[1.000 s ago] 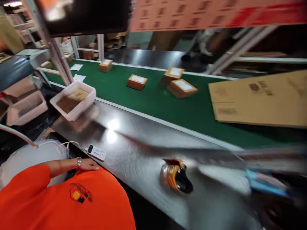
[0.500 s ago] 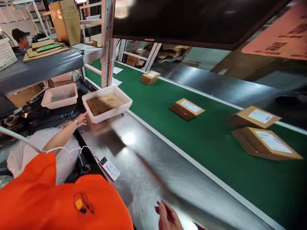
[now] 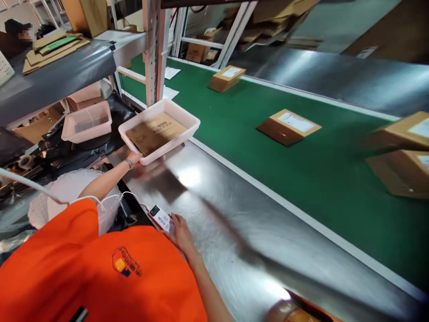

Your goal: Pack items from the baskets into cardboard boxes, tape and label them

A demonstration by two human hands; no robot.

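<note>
My left hand (image 3: 135, 157) is at the near left corner of a white plastic basket (image 3: 182, 134), closed on its rim; part of the fingers is hidden by the basket. Inside the basket lies a flat brown cardboard piece (image 3: 157, 132) with dark print. My right hand (image 3: 181, 231) has its fingers around the end of a small white power bank (image 3: 162, 219) with a dark display. A white cable (image 3: 130, 193) runs from the power bank toward my left sleeve.
Beyond the metal table (image 3: 214, 232), a green conveyor belt (image 3: 228, 120) carries several labelled cardboard boxes, one (image 3: 290, 125) near its middle. A metal post (image 3: 153, 53) stands behind the basket. Another plastic basket (image 3: 87, 123) sits at left. A person (image 3: 16, 40) is at far left.
My left hand has reached the basket and taken hold of its rim. My right hand has moved left from the lower edge onto the power bank. The view has tilted down.
</note>
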